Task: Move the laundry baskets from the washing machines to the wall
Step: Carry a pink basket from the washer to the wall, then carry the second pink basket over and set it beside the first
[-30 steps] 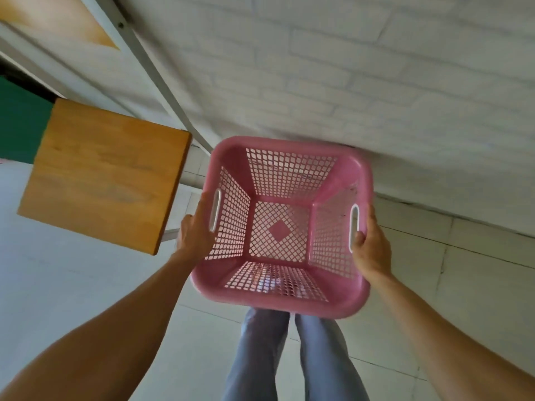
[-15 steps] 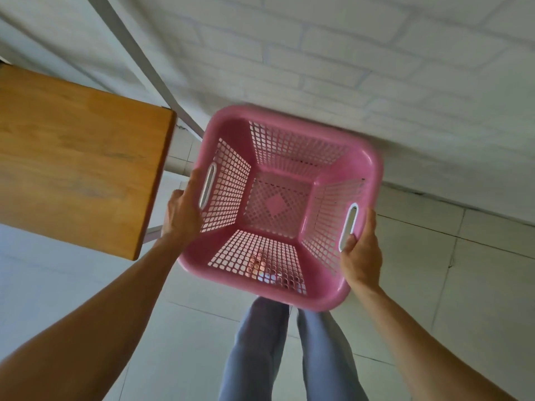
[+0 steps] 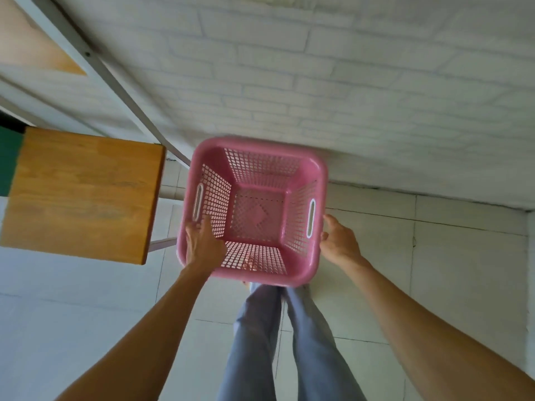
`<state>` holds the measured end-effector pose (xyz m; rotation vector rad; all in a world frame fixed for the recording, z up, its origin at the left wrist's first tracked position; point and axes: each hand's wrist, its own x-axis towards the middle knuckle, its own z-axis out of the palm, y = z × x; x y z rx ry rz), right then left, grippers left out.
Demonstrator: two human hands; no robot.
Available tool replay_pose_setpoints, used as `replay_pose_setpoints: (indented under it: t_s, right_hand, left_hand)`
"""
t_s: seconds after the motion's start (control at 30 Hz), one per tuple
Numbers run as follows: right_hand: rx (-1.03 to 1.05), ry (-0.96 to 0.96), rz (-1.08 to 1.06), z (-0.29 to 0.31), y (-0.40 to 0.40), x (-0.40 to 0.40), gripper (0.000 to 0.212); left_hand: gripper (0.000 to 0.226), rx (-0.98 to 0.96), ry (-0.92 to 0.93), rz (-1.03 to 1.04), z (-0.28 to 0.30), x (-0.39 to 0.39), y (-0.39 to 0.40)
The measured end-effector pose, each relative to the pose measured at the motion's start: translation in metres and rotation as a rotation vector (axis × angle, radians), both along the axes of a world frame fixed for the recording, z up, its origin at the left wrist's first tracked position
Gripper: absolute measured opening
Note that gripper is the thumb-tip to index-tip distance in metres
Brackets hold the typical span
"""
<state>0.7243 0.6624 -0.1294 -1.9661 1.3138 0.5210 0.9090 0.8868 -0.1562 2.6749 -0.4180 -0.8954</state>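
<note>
An empty pink plastic laundry basket with mesh sides and two slot handles sits low in front of me, its far edge against the white brick wall. My left hand grips the basket's left rim just below the handle slot, thumb inside and fingers outside. Beside the right rim is my right hand, its fingers loose and apart, fingertips just touching the outer edge under the right handle slot.
A wooden tabletop stands close to the basket's left side, with a slanted white metal bar running behind it to the wall. White floor tiles spread to the right. My legs in grey-blue trousers stand right behind the basket.
The basket has gone down and away from me to the foot of the wall. My right hand has come off the handle and opened; my left hand has slid onto the rim.
</note>
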Motion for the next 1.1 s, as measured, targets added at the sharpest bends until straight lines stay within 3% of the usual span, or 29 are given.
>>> replay_pose_setpoints:
  t_s: [0.27,0.53,0.7,1.1]
  right_hand:
    - [0.049,-0.031,-0.036,0.095,0.032,-0.069,0.052]
    - [0.069,-0.071,-0.146,0.114,0.033,-0.215,0.062]
    - [0.027,-0.100,-0.353,0.135,0.019,-0.337,0.064]
    - [-0.101,-0.110,-0.993,0.171,-0.008,-0.611,0.069]
  left_hand:
    - [0.043,-0.038,0.155,-0.230,0.091,-0.099,-0.039]
    - [0.034,0.038,0.079,-0.758,0.126,-0.216,-0.104]
    - [0.050,0.042,0.098,-0.941,0.149,-0.332,-0.153]
    - [0.043,-0.192,0.153,-1.530,0.196,-0.614,-0.296]
